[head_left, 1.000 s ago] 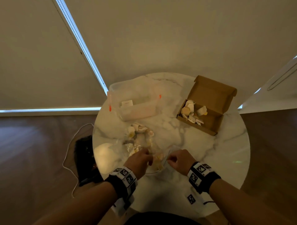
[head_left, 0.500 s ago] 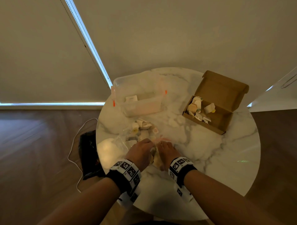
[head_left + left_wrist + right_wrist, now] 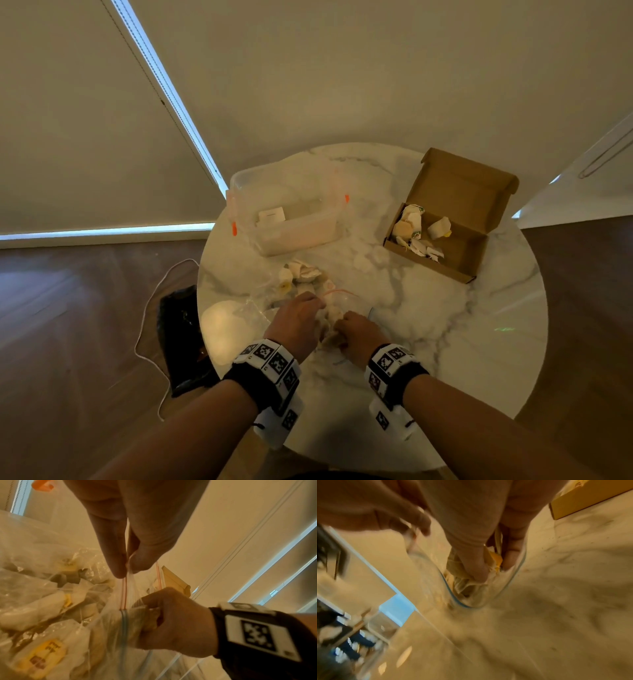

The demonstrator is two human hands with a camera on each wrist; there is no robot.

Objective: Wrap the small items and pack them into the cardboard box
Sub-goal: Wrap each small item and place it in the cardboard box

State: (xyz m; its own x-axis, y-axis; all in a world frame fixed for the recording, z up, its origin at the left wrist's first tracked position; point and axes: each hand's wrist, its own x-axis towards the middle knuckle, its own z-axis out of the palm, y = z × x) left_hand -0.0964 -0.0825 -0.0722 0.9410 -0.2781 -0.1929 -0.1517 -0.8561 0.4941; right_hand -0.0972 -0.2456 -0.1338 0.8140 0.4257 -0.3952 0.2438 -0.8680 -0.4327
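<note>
On the marble table [image 3: 445, 342] lies a clear zip bag [image 3: 344, 297] of paper-wrapped small items. My left hand [image 3: 317, 303] pinches its red-striped top edge [image 3: 123, 593] between thumb and forefinger. My right hand [image 3: 337, 325] reaches into a blue-rimmed bag mouth [image 3: 452, 596] and grips a wrapped item [image 3: 464, 584] with a yellow tag. Whether both rims belong to one bag I cannot tell. The open cardboard box [image 3: 462, 253] sits at the far right with several wrapped items [image 3: 411, 226] inside. More wrapped items [image 3: 301, 272] lie loose just beyond my hands.
A clear plastic tub [image 3: 294, 236] with orange clips stands at the back left of the table. A pale round patch [image 3: 226, 325] shows near the table's left edge. On the floor to the left lie a black bag [image 3: 181, 342] and a white cable [image 3: 150, 308].
My right hand has moved left from the table surface into the bag, next to the left hand. The left hand has stayed at the bag's edge.
</note>
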